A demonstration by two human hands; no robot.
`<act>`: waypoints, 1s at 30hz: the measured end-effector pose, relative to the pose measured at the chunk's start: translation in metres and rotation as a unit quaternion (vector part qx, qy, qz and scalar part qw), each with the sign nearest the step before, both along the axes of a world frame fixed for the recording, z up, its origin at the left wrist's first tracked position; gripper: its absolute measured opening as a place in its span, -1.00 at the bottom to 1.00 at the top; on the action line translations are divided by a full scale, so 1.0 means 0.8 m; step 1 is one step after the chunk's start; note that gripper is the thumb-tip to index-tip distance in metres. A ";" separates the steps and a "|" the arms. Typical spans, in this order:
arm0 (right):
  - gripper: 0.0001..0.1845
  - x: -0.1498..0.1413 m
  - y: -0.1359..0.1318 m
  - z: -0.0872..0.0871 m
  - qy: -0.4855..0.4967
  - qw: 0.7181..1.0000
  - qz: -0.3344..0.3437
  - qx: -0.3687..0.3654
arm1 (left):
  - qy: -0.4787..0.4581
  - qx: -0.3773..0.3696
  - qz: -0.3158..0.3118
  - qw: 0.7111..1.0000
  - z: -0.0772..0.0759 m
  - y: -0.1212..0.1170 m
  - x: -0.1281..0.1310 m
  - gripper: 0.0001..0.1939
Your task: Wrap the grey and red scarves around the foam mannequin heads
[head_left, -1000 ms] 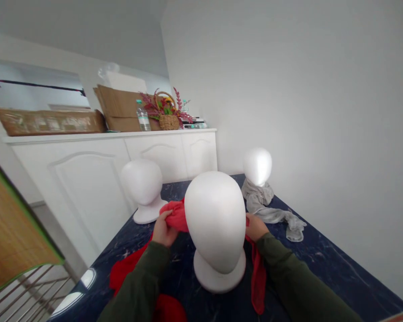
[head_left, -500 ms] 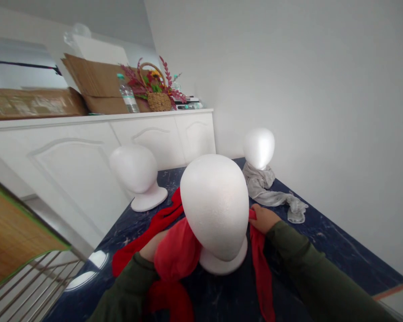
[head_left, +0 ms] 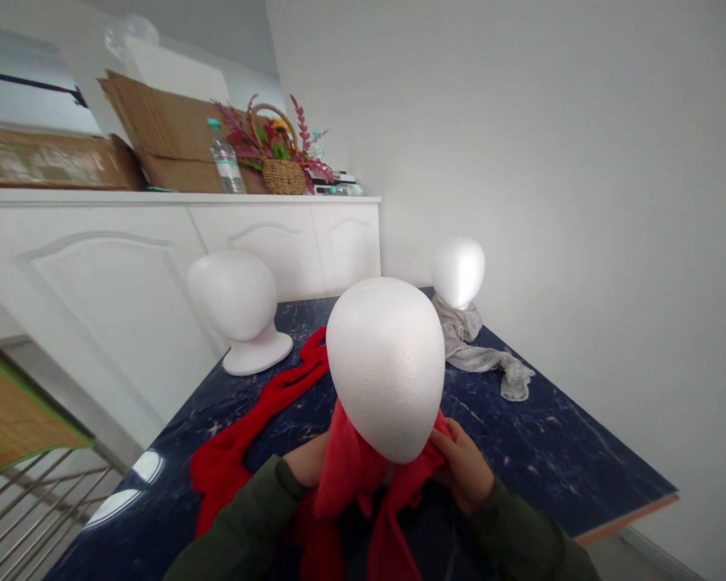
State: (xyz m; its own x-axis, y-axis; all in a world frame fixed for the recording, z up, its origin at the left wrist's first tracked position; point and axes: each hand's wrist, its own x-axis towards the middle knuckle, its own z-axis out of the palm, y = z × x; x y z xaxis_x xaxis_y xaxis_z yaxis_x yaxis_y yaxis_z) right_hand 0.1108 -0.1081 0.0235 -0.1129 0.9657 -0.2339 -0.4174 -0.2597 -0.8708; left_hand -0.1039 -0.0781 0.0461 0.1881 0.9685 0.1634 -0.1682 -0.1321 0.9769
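Observation:
A white foam mannequin head [head_left: 387, 363] stands at the middle of the table, with a coral-red scarf [head_left: 348, 464] around its neck. One end of that scarf hangs down in front. On the near right side, my right hand [head_left: 465, 468] is closed on the scarf by the neck, thumb and fingers pinching it. My left hand [head_left: 310, 460] grips the scarf on the other side, its fingers mostly hidden behind the fabric. Left of the head, a brighter red knitted piece [head_left: 235, 444] lies along the table; its near part passes under my left sleeve.
A bare foam head [head_left: 235, 303] stands at the back left. Another foam head [head_left: 460, 270], with a grey scarf [head_left: 477, 355] around its neck, is by the wall. White cabinets [head_left: 266, 250] carry boxes, bottles and a flower basket [head_left: 284, 176]. A wire rack [head_left: 42, 516] borders the table [head_left: 550, 452] on the left.
My right hand has moved inward and toward me, bringing its side of the scarf across the front of the neck. The left hand has shifted slightly right, closer to the neck.

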 end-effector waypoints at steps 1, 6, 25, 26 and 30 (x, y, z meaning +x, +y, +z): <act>-0.58 -0.011 -0.006 0.001 -0.003 1.000 -0.024 0.007 | 0.044 0.004 -0.048 0.998 0.003 -0.001 0.003 -0.64; -0.53 -0.045 -0.023 0.001 -0.002 0.995 -0.080 0.058 | 0.159 0.078 -0.162 0.971 0.013 -0.011 0.020 -0.56; -0.41 -0.072 -0.062 -0.016 -0.353 0.870 -0.122 0.321 | 0.187 0.118 -0.110 0.969 0.004 -0.039 0.037 -0.55; -0.37 -0.073 -0.061 -0.018 -0.367 0.868 -0.116 0.314 | 0.190 0.113 -0.105 0.970 0.001 -0.037 0.037 -0.52; -0.49 -0.075 -0.061 -0.017 -0.450 0.825 -0.131 0.315 | 0.236 0.165 -0.102 0.952 -0.004 -0.024 0.040 -0.53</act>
